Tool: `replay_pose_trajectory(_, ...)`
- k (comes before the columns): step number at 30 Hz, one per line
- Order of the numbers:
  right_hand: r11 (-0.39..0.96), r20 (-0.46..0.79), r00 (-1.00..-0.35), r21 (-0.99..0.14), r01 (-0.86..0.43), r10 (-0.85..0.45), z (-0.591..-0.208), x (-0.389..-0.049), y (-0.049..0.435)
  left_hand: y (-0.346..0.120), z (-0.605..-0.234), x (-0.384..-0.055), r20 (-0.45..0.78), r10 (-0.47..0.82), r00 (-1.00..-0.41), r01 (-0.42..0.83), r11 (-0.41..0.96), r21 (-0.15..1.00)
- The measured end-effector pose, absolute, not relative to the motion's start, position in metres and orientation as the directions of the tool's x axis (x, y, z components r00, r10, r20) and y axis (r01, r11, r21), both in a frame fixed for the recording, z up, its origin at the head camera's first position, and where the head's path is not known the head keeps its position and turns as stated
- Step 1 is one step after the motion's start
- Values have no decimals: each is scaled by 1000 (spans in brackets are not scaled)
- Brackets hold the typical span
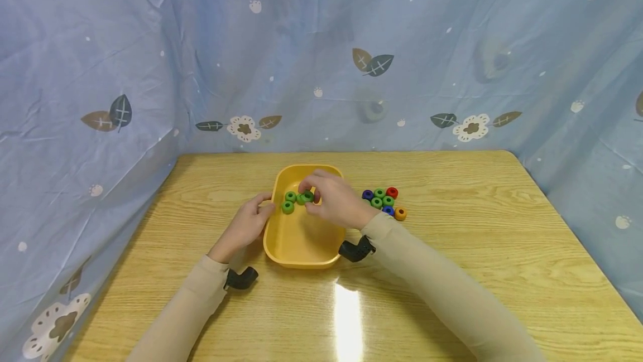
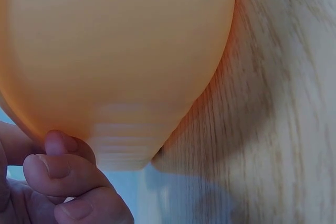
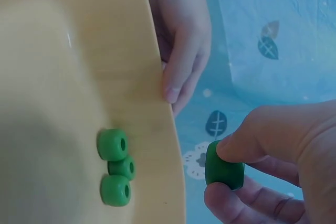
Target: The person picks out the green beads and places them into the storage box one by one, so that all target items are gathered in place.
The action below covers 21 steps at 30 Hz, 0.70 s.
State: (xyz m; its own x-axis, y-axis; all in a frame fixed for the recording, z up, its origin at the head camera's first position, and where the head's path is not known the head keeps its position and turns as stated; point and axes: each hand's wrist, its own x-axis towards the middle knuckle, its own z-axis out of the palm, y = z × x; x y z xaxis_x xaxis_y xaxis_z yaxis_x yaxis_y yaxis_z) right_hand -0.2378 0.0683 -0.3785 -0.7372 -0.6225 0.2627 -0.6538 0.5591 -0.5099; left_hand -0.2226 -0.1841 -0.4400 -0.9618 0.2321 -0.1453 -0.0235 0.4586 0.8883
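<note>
Pale wood-grain counter (image 1: 477, 239). On it, yellow rounded-rectangular plastic tray (image 1: 301, 242), long axis front to back. Left hand (image 1: 247, 222): fingers gripping tray's left edge. Right hand (image 1: 335, 200) above tray, fingers clamped on green barrel-shaped bead (image 3: 223, 171), hole facing up.
</note>
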Motion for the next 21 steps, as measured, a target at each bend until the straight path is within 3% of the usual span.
replay_pose_trajectory(21, 624, 128, -761, -496, -605, -636, -392, -263, 41, -184, -441, -225, -124, 237, -963, 9, 491, 871)
